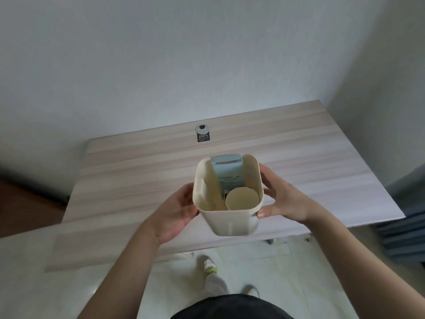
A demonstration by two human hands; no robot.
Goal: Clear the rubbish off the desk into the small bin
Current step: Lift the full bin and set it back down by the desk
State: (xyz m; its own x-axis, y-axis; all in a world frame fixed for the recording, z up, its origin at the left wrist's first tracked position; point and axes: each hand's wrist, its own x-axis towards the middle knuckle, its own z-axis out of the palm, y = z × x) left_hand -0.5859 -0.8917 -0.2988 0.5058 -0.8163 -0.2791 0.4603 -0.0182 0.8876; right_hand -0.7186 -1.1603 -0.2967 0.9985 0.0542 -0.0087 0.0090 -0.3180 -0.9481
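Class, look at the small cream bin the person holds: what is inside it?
Inside the bin stand a pale blue carton and a paper cup. The cup and carton cover much of the bin's bottom, so anything beneath them cannot be seen.

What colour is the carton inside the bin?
Pale blue carton, clearest in the head view.

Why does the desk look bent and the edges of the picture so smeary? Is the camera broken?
Not broken: the head view is wide-angle, so the desk splays outward; corners go dark and soft. The middle stays sharper: the bin, held by the left hand and right hand, and the blue carton inside. Lighting is flat, with no glare.
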